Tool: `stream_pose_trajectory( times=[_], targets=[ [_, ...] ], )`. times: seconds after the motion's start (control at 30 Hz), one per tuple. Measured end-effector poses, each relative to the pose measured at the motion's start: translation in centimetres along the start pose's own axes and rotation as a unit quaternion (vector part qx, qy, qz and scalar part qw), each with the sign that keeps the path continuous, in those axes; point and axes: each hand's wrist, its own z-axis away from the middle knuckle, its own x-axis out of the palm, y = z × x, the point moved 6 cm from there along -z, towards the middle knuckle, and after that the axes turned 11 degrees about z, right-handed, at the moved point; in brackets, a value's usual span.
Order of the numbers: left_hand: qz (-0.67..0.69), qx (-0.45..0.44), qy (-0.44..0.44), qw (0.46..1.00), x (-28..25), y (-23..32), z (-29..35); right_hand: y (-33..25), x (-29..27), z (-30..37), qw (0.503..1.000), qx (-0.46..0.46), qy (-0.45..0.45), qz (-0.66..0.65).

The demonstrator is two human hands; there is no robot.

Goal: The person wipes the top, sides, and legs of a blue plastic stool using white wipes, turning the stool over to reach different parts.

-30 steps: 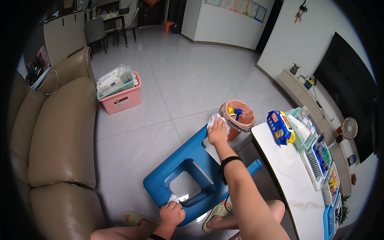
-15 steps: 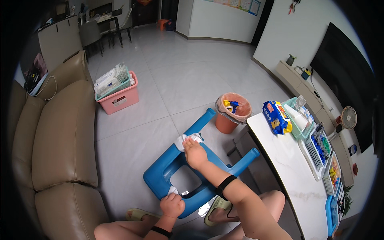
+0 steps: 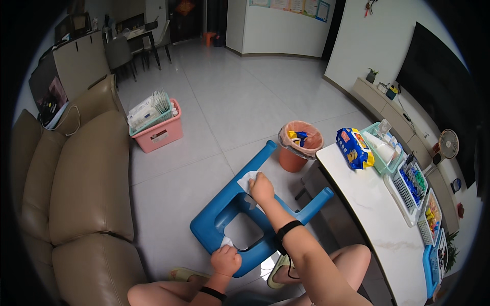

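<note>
Your right hand (image 3: 262, 187) lies palm down on a white cloth (image 3: 247, 180), fingers curled over it and pressing it against a leg of the blue plastic stool (image 3: 240, 224). The stool lies tipped on its side on the pale tiled floor (image 3: 214, 122), directly under both your hands, its legs pointing away from you and to your right. A black band (image 3: 287, 228) circles your right wrist, just behind the hand.

Your left hand (image 3: 226, 260) is closed in a fist at the near edge of the stool's seat, below and slightly left of the right hand. A small scrap of white wipe (image 3: 226, 242) peeks out just above its knuckles, touching the blue plastic; whether the fist grips the wipe or only the stool's edge, you cannot tell from here.

Beyond your right hand, up and to the right, stands an orange bin (image 3: 300, 145) lined with a pink bag, near the tip of the stool's far leg. Further right of that hand, a white table (image 3: 377, 219) carries a blue and yellow packet (image 3: 353, 148) and several baskets. Well to the left of both hands sits a tan sofa (image 3: 76, 178), and past it, far from your hands, a pink crate (image 3: 155, 127) rests on the floor.
</note>
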Motion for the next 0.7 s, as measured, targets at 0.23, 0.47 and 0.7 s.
stream_pose_trajectory(
  times=[0.23, 0.47, 0.7],
  targets=[
    [-0.018, -0.035, 0.013, 0.999, 0.2, 0.4, 0.0, 1.8, 1.5, -2.2, 0.993, 0.023, -0.081, 0.087],
    [-0.087, -0.061, 0.011, 0.994, 0.3, -0.7, 0.1, 7.0, -1.1, 2.2, 0.973, -0.067, -0.157, 0.154],
    [-0.055, -0.049, 0.000, 0.997, 0.6, -0.1, -0.4, 10.7, -5.3, 7.3, 0.953, -0.086, -0.161, 0.240]
  ],
)
